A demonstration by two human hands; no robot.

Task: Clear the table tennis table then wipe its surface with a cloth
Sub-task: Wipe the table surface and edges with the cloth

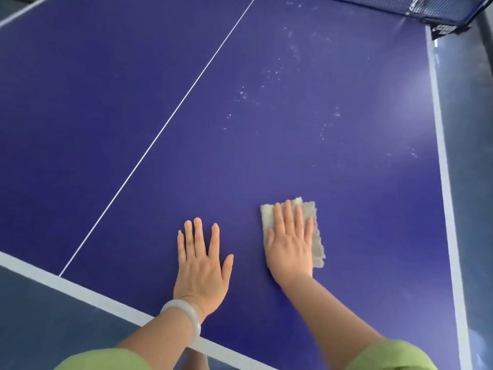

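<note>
The blue table tennis table [306, 161] fills the view, with a thin white centre line [170, 118] running diagonally. My right hand [290, 244] lies flat with straight fingers on a folded grey-beige cloth [316, 236], pressing it onto the surface near the table's near end. My left hand [202, 265] rests flat on the bare blue surface to the left of the cloth, fingers spread, holding nothing. A pale bangle [184, 316] circles my left wrist. White specks and smears [280, 73] dot the surface farther ahead of the cloth.
The net [416, 8] and its clamp [445, 29] stand at the top right corner. White edge bands run along the near end [80, 291] and the right side [442, 166]. Grey floor [474, 129] lies beyond the right edge.
</note>
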